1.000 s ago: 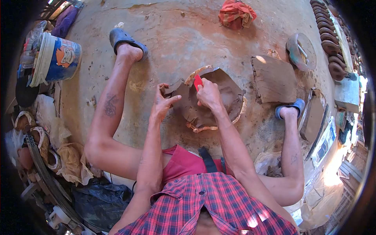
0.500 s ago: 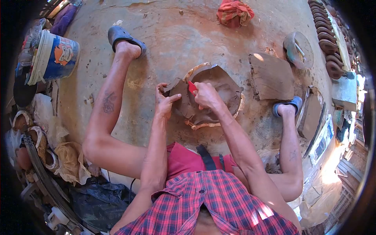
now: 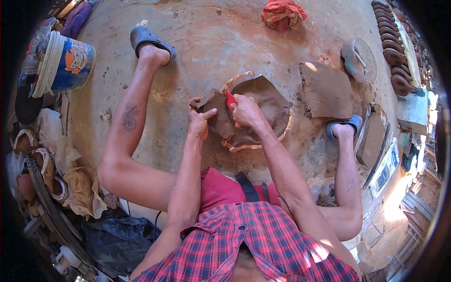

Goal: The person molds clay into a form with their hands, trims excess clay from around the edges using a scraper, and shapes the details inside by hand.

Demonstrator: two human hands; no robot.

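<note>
A brown clay sheet (image 3: pixel 264 101) lines a round, shallow form on the floor between my legs. Parts of the form's pale, rough rim (image 3: pixel 285 126) show around the clay. My left hand (image 3: pixel 198 121) grips the clay's left edge, thumb on top and fingers beneath. In my right hand (image 3: pixel 247 112) is a small red tool (image 3: pixel 230 99), held against the clay near the upper left rim. Its working end is hidden, so I cannot tell whether it is a blade or a scraper.
A flat clay slab (image 3: pixel 326 90) lies to the right, with a round bowl (image 3: pixel 359 60) behind it. At the far right are another clay slab (image 3: pixel 371 136) and a row of curved brown pieces (image 3: pixel 389 40). A blue bucket (image 3: pixel 70 63) stands left; a red cloth bundle (image 3: pixel 283 15) lies at the back.
My right hand and the red tool have shifted very slightly; the tool looks a little more upright. My left hand keeps its hold on the clay edge.
</note>
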